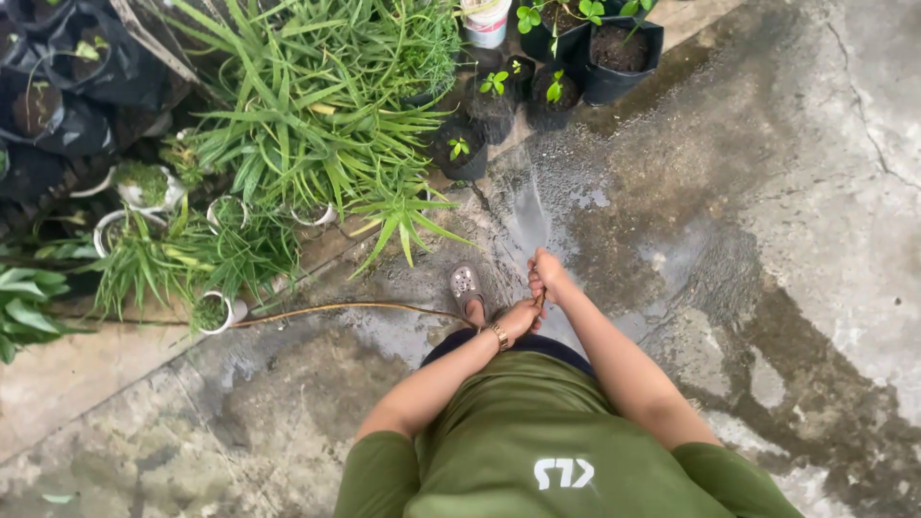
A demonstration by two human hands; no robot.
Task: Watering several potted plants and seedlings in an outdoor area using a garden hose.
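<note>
My right hand (546, 274) is closed around the end of a thin brown hose (336, 309), and a spray of water (530, 206) shoots from it toward small black pots (460, 152). My left hand (519, 317), with a gold bracelet at the wrist, grips the same hose just behind the right hand. The hose trails left across the wet concrete. My foot in a grey perforated clog (465, 286) stands beside the hands.
Spiky green plants (317, 105) in white pots (225, 312) crowd the upper left. Black grow bags (619, 48) with seedlings stand at the top, and a white bucket (485, 21) is next to them. Wet, cracked concrete (767, 240) stretches to the right.
</note>
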